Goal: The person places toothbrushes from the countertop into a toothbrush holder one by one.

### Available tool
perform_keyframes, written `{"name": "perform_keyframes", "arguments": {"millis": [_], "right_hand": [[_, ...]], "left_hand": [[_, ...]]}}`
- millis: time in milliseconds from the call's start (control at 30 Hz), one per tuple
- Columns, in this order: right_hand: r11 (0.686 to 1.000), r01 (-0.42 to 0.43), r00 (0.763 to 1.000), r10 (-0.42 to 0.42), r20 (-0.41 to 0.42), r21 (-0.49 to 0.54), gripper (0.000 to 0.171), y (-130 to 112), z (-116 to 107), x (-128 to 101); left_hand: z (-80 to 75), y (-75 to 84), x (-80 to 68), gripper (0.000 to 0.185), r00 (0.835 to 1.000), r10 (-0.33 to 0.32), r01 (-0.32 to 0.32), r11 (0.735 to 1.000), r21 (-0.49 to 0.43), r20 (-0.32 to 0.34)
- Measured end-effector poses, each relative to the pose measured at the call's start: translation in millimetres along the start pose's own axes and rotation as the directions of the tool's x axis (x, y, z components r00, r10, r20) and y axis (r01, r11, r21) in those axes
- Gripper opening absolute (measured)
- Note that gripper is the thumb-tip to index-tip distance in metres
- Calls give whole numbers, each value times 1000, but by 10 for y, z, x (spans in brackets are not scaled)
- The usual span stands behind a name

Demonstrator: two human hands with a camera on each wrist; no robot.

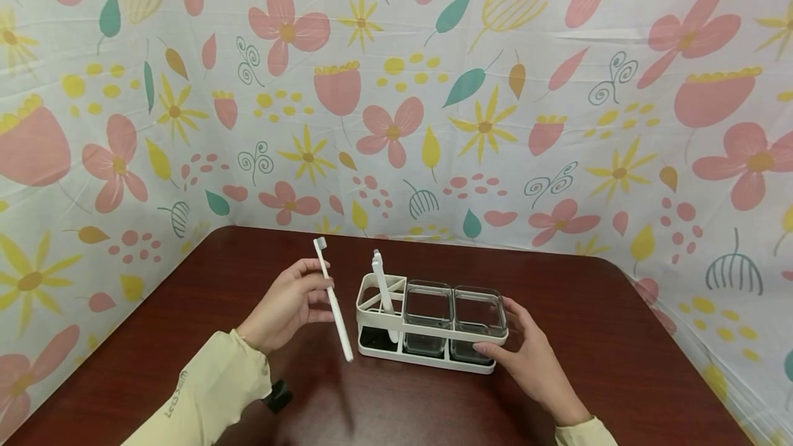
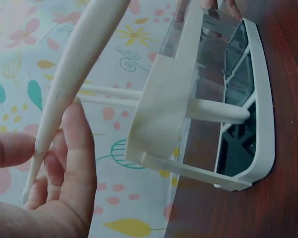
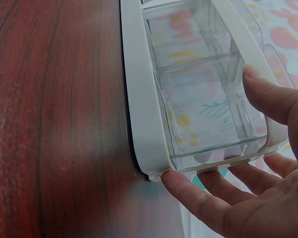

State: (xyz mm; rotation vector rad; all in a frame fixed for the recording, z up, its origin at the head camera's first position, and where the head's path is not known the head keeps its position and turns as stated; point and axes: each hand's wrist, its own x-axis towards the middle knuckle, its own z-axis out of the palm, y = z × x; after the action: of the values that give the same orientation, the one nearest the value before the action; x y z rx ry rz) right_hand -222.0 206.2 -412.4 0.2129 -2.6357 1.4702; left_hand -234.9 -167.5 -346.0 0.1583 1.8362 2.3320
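Note:
A white toothbrush (image 1: 335,308) is pinched between the thumb and fingers of my left hand (image 1: 291,305), its bristles up and its handle slanting down to the right. Beside it stands a white toothbrush holder (image 1: 427,361) with an open frame and a dark base. A second white toothbrush (image 1: 383,284) leans in the holder's divided left part, its lower end reaching down to the base (image 2: 236,115). Two clear cups (image 1: 427,305) fill the other slots. My right hand (image 1: 535,356) grips the holder's right end, thumb in front and fingers around the end (image 3: 208,198).
The holder rests on a dark red-brown wooden table (image 1: 248,260). A floral cloth (image 1: 396,88) hangs behind the table and along both sides. A small black object (image 1: 278,396) shows beneath the left sleeve (image 1: 210,384).

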Motion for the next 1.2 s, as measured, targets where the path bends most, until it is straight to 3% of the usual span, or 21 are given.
{"name": "perform_keyframes", "arguments": {"millis": [333, 700, 1000, 1200], "right_hand": [[1000, -6, 1000, 6, 1, -5, 95, -6, -3, 1], [1000, 3, 1000, -3, -3, -11, 95, 12, -4, 1], [1000, 3, 1000, -3, -3, -3, 94, 13, -6, 2], [1000, 6, 1000, -6, -1, 6, 94, 20, -6, 5]], "left_hand": [[126, 28, 9, 23, 995, 81, -87, 992, -92, -61], [221, 30, 46, 24, 971, 178, -191, 979, -74, -157], [304, -24, 97, 27, 924, 290, -293, 956, 27, -248], [353, -59, 117, 28, 894, 374, -365, 927, 81, -247]]}}
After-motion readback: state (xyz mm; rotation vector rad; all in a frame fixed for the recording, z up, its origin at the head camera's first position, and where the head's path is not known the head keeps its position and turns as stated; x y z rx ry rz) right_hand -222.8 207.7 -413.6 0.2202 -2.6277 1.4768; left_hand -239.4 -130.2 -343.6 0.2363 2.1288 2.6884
